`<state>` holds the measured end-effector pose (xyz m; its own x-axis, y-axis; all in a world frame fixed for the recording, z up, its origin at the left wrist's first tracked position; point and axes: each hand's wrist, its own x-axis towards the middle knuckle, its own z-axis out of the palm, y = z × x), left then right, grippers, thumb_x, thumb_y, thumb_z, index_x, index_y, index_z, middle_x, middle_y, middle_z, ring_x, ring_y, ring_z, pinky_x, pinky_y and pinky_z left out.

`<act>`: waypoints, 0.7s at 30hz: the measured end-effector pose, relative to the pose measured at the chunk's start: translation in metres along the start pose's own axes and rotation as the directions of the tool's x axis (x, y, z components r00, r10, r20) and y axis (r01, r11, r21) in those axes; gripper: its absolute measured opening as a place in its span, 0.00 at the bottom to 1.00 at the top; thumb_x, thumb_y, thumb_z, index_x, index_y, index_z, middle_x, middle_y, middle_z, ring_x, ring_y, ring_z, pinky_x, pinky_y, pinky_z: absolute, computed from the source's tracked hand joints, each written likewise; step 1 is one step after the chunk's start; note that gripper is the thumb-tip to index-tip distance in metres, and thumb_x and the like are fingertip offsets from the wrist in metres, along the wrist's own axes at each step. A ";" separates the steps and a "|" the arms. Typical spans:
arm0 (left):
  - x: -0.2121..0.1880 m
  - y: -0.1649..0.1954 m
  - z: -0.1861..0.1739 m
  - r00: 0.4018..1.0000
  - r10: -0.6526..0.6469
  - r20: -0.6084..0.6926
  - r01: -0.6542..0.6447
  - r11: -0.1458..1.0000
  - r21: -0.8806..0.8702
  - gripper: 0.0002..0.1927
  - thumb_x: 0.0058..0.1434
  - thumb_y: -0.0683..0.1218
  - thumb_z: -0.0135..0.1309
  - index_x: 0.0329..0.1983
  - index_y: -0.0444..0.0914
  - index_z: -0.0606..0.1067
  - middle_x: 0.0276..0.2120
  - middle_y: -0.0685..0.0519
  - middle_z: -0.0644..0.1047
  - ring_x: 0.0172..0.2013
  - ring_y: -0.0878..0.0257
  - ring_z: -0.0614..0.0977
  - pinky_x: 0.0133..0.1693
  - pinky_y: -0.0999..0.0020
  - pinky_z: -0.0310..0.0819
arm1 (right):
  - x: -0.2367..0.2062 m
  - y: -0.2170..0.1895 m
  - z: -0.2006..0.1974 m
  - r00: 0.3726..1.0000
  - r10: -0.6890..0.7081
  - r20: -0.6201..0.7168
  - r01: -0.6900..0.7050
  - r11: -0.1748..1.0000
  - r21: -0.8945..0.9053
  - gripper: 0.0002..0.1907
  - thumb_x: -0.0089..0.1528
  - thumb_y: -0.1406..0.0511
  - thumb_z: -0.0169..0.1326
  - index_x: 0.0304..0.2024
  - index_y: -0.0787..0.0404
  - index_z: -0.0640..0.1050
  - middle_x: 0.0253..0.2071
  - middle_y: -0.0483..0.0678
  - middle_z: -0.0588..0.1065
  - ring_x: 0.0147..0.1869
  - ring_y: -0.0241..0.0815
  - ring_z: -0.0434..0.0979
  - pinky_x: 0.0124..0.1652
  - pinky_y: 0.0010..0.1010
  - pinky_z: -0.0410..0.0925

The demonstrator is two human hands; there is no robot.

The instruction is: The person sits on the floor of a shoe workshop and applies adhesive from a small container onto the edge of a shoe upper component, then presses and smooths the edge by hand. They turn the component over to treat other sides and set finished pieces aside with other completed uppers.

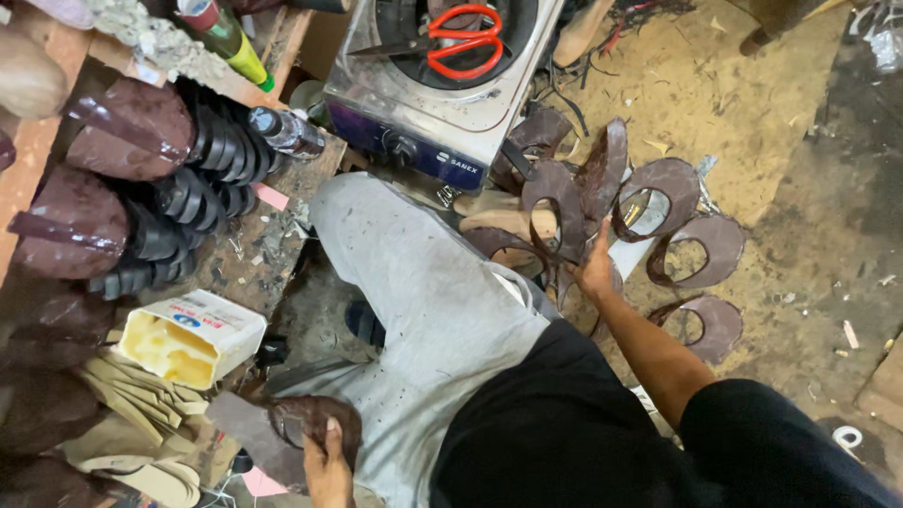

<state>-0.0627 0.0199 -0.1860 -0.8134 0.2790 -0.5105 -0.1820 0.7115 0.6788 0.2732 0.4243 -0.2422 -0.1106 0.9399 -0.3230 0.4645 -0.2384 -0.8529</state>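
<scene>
Brown leather defines both working points. Left hand [326, 466], at 6 o'clock in the view, is closed on a dark brown leather shoe upper [315, 419], thumb pressed on its top edge; the piece rests on the grey trouser leg [423, 301] beside a flat grey strip [246, 431]. Right hand [594, 268], near centre toward 2 o'clock, is partly open with fingers extended, touching one cut upper in a loose pile of brown uppers [658, 216] lying on the floor [800, 216]; whether it has pinched that piece cannot be told.

The held upper is glossy, curved, with an oval opening. The floor pieces are matte, ring-shaped and overlapping.

Risks, as a judgement:
- Overlapping pieces may lift together or snag, because their openings interlock.
- Floor dust and scraps may transfer to any glued faces.
- The held upper may slide off the leg, being supported only by one hand.

At 12 o'clock stands a steel stove [442, 85] carrying red-handled scissors [461, 42]. At 9 o'clock, an opened adhesive tin [188, 339] sits on the bench [263, 254] beside stacked shoe lasts [94, 179].
</scene>
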 end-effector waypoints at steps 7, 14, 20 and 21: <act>-0.038 -0.012 0.007 0.987 -0.124 0.105 0.130 0.990 -0.049 0.31 0.69 0.60 0.46 0.62 0.30 0.74 0.59 0.40 0.77 0.61 0.52 0.76 0.62 0.63 0.63 | -0.020 -0.013 -0.002 0.945 -0.274 -0.178 0.250 0.957 -0.147 0.55 0.58 0.75 0.58 0.79 0.58 0.41 0.80 0.62 0.50 0.79 0.56 0.58 0.56 0.39 0.73; -0.084 0.014 0.016 0.953 0.302 0.037 -0.299 0.907 0.298 0.14 0.69 0.48 0.49 0.49 0.34 0.77 0.32 0.33 0.80 0.37 0.35 0.80 0.39 0.43 0.72 | -0.026 -0.125 0.049 0.895 -0.434 -0.100 0.381 0.628 0.679 0.37 0.76 0.67 0.54 0.79 0.69 0.48 0.54 0.51 0.66 0.51 0.39 0.69 0.51 0.29 0.69; -0.128 0.039 0.013 0.920 0.391 -0.031 -0.335 0.824 0.456 0.09 0.65 0.47 0.54 0.44 0.39 0.78 0.21 0.39 0.78 0.25 0.40 0.81 0.28 0.46 0.74 | -0.128 -0.210 0.149 0.404 -0.810 0.425 0.728 0.566 0.387 0.31 0.77 0.77 0.52 0.78 0.60 0.57 0.51 0.53 0.76 0.53 0.39 0.77 0.57 0.28 0.71; -0.131 0.044 0.011 0.922 0.386 -0.039 -0.322 0.817 0.478 0.08 0.65 0.47 0.54 0.42 0.40 0.78 0.21 0.40 0.78 0.24 0.41 0.81 0.28 0.46 0.74 | -0.148 -0.216 0.173 0.352 -0.767 0.537 0.687 0.601 0.408 0.34 0.74 0.75 0.54 0.78 0.60 0.55 0.50 0.53 0.76 0.53 0.41 0.78 0.56 0.29 0.72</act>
<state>0.0423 0.0213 -0.0949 -0.8415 0.5065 -0.1879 0.3772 0.7999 0.4667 0.0372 0.2941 -0.0814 -0.8666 0.3829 0.3201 -0.1555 0.4024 -0.9022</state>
